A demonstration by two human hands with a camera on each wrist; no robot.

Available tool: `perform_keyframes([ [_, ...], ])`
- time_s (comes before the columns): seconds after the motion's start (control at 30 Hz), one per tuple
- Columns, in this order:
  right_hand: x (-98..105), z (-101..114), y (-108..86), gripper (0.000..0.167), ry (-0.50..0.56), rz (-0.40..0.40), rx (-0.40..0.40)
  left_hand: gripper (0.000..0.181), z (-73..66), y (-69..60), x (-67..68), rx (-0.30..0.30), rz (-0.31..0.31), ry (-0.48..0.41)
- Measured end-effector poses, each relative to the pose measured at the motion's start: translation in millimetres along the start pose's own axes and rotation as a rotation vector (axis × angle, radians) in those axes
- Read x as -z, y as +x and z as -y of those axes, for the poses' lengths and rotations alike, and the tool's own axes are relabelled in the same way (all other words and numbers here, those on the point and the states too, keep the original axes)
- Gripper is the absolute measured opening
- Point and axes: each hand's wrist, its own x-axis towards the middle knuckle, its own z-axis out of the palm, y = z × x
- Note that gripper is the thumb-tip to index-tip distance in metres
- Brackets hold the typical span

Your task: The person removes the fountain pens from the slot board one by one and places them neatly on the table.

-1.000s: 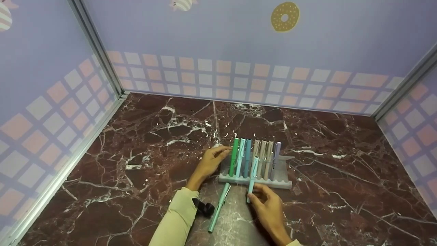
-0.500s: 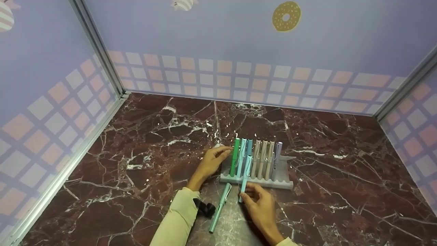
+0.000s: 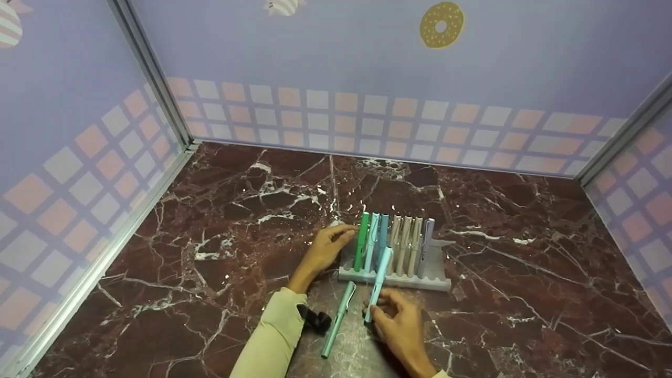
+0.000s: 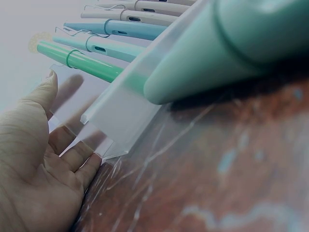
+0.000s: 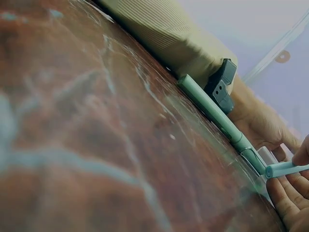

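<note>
Purple walls (image 3: 341,58) with bands of pink and white squares enclosed a dark red marbled tabletop (image 3: 178,294), on which everything was grouped around one translucent rack (image 3: 420,282). At the rack's left end, the left hand (image 3: 324,252) lay with its fingers relaxed and nearly straight against the side, not clenched, presumably to keep it from sliding. In front of the rack, the right hand (image 3: 401,320) pinched a light-blue pen (image 3: 379,281) between thumb and fingers near its lower end, a grip that seemed meant to leave the tilted upper part free; whether that pen touched the rack could not be told. In front of the rack's left end, a sage-green pen (image 3: 338,320) lay loose. Upright in the rack, from left, stood green (image 3: 361,241), pale-blue, darker blue, brown and lavender pens, probably spaced by its notches.
</note>
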Motion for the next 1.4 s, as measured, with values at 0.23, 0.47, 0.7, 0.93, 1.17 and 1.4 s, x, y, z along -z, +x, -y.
perform_keyframes([
  [0.23,-2.7,4.7,-14.0,0.026,0.085,0.081,-0.068,0.03,2.7,-0.6,-0.1,-0.027,-0.011,-0.014],
  [0.47,-5.3,5.4,-24.1,0.028,0.096,0.107,-0.064,0.029,3.9,0.8,-1.2,-0.036,-0.006,-0.024],
  [0.7,-6.2,5.1,-32.6,0.028,0.098,0.116,-0.087,0.029,-23.4,-6.8,2.2,-0.027,0.013,-0.022],
  [0.93,-6.8,7.2,-43.4,0.031,0.1,0.171,-0.12,0.028,-34.7,-11.5,2.8,-0.036,-0.009,-0.018],
  [1.17,-7.3,7.8,-53.0,0.034,0.164,0.291,-0.108,0.029,-34.9,-11.0,2.8,-0.019,-0.003,-0.024],
  [1.4,-9.1,11.2,-51.3,0.035,0.161,0.251,-0.2,0.03,-35.7,-10.1,2.9,-0.031,0.008,-0.027],
])
